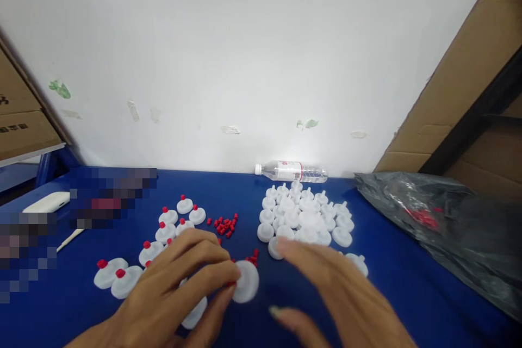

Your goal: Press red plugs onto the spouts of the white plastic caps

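Observation:
My left hand (pixel 183 288) is closed, its thumb and forefinger pinching a round white plastic disc (pixel 247 281) at one edge. A bit of red shows at those fingertips, where the disc's stem is hidden. My right hand (pixel 338 288) is open, thumb and fingers apart, with nothing between them. Its fingertips, slightly blurred, are over the near edge of a cluster of white stemmed discs (pixel 305 220); I cannot tell whether they touch. Small loose red caps (pixel 224 225) lie between the groups, some partly hidden behind my left hand. Left of them are several white discs with red caps on their stems (pixel 150 253).
A clear plastic bottle (pixel 293 171) lies on its side by the white wall (pixel 261 65). To the right, a dark plastic bag (pixel 460 228) has red pieces in it. Cardboard boxes (pixel 24 130) stand on both sides of the blue table (pixel 228 190). Pixelated patches cover the left edge.

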A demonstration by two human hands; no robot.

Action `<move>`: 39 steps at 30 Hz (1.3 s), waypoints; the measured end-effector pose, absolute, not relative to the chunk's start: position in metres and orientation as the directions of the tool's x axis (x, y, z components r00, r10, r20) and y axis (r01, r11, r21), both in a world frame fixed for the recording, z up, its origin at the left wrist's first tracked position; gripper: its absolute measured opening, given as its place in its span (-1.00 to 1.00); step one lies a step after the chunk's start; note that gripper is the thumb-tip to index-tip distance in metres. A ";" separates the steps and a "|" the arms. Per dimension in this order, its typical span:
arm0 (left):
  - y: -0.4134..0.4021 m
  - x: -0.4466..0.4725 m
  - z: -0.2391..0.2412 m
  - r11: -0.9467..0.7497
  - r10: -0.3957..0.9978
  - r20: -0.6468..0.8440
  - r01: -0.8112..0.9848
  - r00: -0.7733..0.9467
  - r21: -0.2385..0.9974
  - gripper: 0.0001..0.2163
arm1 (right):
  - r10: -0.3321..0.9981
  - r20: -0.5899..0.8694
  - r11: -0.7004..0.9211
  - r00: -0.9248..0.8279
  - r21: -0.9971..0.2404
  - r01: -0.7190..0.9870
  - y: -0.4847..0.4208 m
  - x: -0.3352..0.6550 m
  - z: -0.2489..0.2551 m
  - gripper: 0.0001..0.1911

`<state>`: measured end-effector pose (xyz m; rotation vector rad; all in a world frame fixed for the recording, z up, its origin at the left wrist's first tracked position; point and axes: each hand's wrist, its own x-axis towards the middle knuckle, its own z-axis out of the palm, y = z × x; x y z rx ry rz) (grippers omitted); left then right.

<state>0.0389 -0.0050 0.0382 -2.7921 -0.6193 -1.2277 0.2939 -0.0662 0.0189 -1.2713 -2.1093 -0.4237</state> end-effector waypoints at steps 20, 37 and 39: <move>0.029 0.020 0.036 -0.712 0.593 0.406 0.689 0.695 -0.140 -0.71 | 0.721 0.599 0.298 -0.348 0.185 0.936 -0.054 0.338 0.016 -0.64; 0.026 0.019 0.041 -0.729 0.573 0.398 0.667 0.716 -0.152 -0.74 | 0.742 0.570 0.362 -0.352 0.101 0.927 -0.052 0.337 -0.004 -0.71; 0.025 0.020 0.043 -0.729 0.590 0.394 0.675 0.705 -0.113 -0.74 | 0.727 0.583 0.371 -0.364 0.113 0.922 -0.051 0.335 -0.005 -0.69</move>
